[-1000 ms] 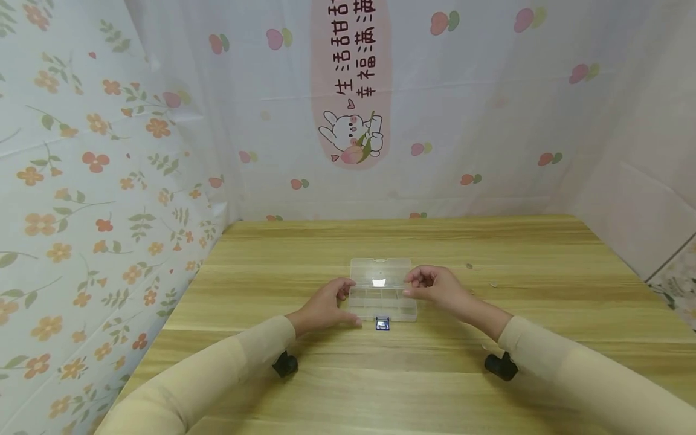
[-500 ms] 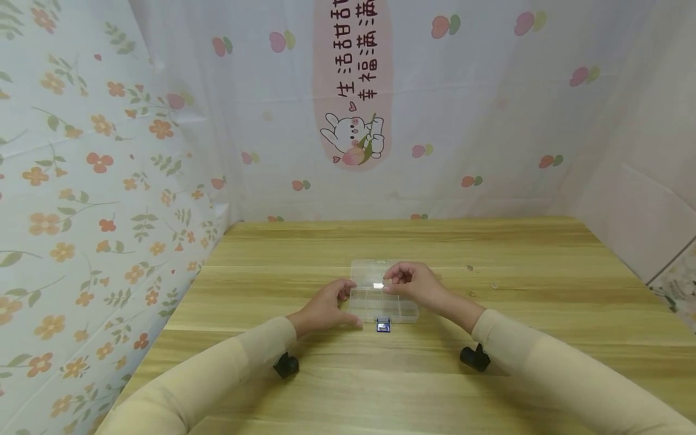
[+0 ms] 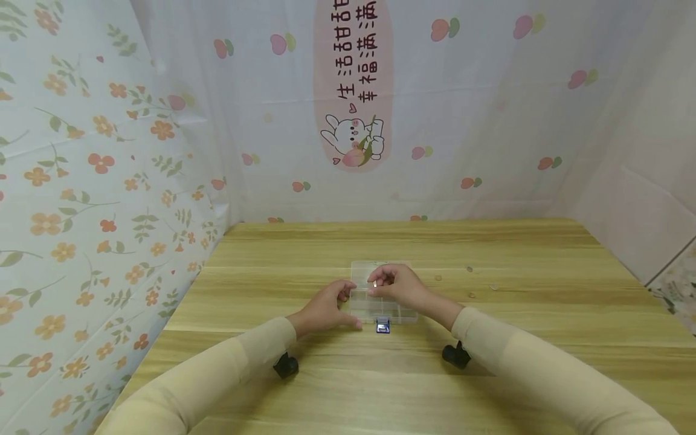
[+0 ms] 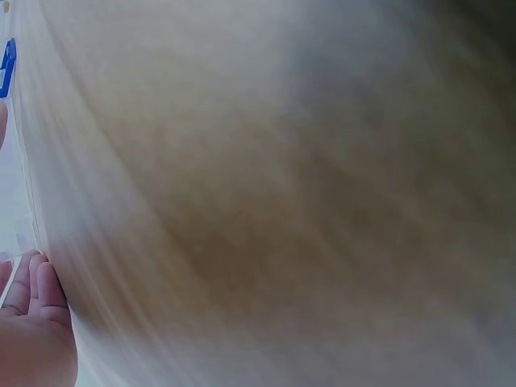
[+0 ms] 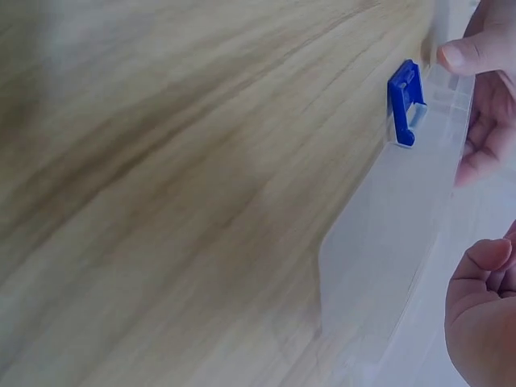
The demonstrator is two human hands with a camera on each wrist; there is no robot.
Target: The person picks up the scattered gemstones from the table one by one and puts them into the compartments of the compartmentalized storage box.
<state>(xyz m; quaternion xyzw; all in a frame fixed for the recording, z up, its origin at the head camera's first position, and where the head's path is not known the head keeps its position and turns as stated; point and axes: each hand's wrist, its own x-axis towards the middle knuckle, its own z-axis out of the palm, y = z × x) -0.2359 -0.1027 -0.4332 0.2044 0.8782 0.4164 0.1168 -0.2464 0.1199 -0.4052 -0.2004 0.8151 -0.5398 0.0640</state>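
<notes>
A clear plastic compartment box [image 3: 370,307] lies on the table with its lid [image 3: 361,272] folded back flat. At its near edge the blue latch [image 3: 383,325] hangs out; the right wrist view shows the same latch [image 5: 396,105]. My left hand [image 3: 325,307] grips the box's left end, thumb at the near corner and fingers at the far side. Over the box's middle, near the hinge, is my right hand [image 3: 405,289], its thumb and forefinger brought near each other. Whether a tiny thing is between those fingertips cannot be seen.
Several small ring-like bits lie on the wooden table [image 3: 304,386] right of the box, among them a pale one [image 3: 493,286] and a darker one [image 3: 470,269]. A patterned cloth [image 3: 489,121] hangs behind the table. Black wrist cameras sit under both forearms.
My right hand has moved left from the box's right end to over its middle. Small bits it had covered on the table now show. My left hand stays where it was.
</notes>
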